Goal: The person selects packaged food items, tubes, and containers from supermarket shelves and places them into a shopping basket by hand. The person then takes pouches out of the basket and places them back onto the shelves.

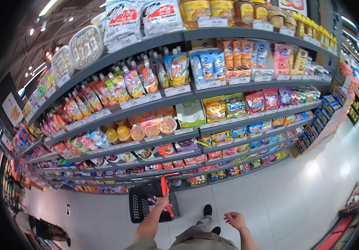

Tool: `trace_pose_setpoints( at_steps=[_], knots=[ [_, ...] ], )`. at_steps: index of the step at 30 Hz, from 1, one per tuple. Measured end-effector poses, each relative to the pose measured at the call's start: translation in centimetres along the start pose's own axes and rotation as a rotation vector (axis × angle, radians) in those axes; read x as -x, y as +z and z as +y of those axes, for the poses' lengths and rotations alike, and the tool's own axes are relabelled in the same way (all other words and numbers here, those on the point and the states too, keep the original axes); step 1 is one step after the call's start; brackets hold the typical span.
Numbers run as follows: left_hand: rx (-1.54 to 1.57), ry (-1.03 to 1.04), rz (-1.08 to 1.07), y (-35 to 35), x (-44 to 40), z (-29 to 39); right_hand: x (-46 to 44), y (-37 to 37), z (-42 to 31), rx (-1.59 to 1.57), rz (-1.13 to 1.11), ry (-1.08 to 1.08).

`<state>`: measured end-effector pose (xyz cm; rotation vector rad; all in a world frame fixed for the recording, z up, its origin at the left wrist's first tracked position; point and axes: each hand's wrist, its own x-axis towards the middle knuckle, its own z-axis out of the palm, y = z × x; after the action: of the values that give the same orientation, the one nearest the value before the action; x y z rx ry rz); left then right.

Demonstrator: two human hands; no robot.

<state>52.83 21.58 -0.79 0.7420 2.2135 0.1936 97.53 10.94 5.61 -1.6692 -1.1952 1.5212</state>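
Basket (139, 205) is clamped by its handle (163, 186) in your left grip (162, 202), near the shelf's (229, 90) lower edge, right grip (234, 220) loosely apart.

Shelf view: one head-worn camera, wide-angle, straight lines bowed, corners dark.
Standpoint: standing height, in front of the shelving unit (179, 99), above the floor (250, 204).
Facing: forward and steeply down across the shelving unit's front.
Nearness: upper tiers of the shelving unit close and large; lowest tiers farther, small.
Bottom edge: left hand (162, 201), right hand (233, 219), shoes (207, 210), all before the shelving unit.
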Motion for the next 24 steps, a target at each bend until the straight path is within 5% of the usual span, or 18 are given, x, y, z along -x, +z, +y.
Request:
trace_pose_setpoints(
  at_steps=[2, 9, 12, 15, 19, 24],
  knots=[
    [-0.019, -0.011, -0.221, -1.4, 0.6, 1.2, -0.2, -0.7, 1.7, 0.079, -0.104, 0.050],
    [0.511, -0.039, -0.349, 0.9, -1.5, 0.2, -6.6, -5.1, 0.2, 0.779, -0.336, -0.048],
    [0.911, -0.008, -0.200, 2.5, -1.3, 0.0, -11.4, -6.0, -1.9, 0.889, -0.316, -0.264],
    [0.777, 0.027, -0.081, 2.4, -1.0, 0.3, -16.0, -6.1, -4.1, 0.905, -0.265, -0.403],
    [0.636, 0.010, -0.067, 1.9, -0.5, 0.6, -17.7, -3.1, -11.7, 0.847, -0.197, -0.276],
    [0.547, 0.075, 0.269, 2.8, 1.4, 1.9, -19.6, -1.9, -12.1, 0.775, -0.406, -0.362]
  ],
)
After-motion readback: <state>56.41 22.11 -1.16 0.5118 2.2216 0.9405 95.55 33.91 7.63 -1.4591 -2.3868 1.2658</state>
